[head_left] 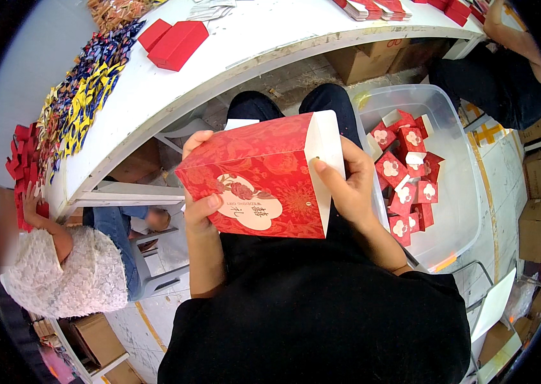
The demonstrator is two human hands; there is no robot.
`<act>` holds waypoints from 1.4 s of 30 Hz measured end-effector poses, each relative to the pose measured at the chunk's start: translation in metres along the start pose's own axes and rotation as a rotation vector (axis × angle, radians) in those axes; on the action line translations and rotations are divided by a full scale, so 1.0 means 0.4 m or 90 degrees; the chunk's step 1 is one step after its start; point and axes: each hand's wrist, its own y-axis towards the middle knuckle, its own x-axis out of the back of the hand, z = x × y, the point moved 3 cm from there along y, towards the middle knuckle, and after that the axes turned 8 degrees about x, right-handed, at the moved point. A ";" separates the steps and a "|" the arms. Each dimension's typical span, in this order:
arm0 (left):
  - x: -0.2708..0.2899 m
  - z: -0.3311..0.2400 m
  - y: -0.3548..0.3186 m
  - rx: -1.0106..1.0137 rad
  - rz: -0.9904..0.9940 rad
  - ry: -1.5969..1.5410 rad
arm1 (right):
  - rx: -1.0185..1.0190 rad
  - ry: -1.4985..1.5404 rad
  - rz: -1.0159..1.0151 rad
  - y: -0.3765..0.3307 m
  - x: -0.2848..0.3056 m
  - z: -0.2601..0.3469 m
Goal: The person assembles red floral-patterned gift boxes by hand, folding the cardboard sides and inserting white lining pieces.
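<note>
A red floral gift box (270, 163) with a pale flower-shaped label is held up over my lap. My left hand (200, 201) grips its left end, thumb on the printed front and fingers at the upper corner. At the other end, my right hand (348, 185) holds the white flap (325, 147), thumb on the near side of it and fingers behind. That flap stands out from the box's right end. Fingers behind the box are partly hidden. To the right, a clear plastic tub (453, 230) holds several similar red boxes (405, 173).
On the curved white table (245, 48) lie two plain red boxes (177, 45) and a heap of yellow and blue ribbons (88, 96). A person in a white top (69, 272) sits at left, another in dark clothes (498, 83) at right. Brown cartons (366, 61) stand beneath the table.
</note>
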 end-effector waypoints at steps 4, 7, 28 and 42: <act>-0.004 -0.004 -0.003 -0.002 -0.017 -0.008 | -0.072 0.179 0.058 0.009 0.010 -0.004; -0.001 -0.010 -0.002 0.013 -0.012 -0.031 | -0.193 0.413 0.156 0.020 0.028 -0.011; -0.011 -0.004 0.012 0.053 0.044 0.005 | -0.030 -0.009 -0.021 0.060 0.069 -0.058; -0.015 -0.011 0.009 0.048 -0.015 0.040 | -0.024 0.210 0.203 0.026 0.053 0.038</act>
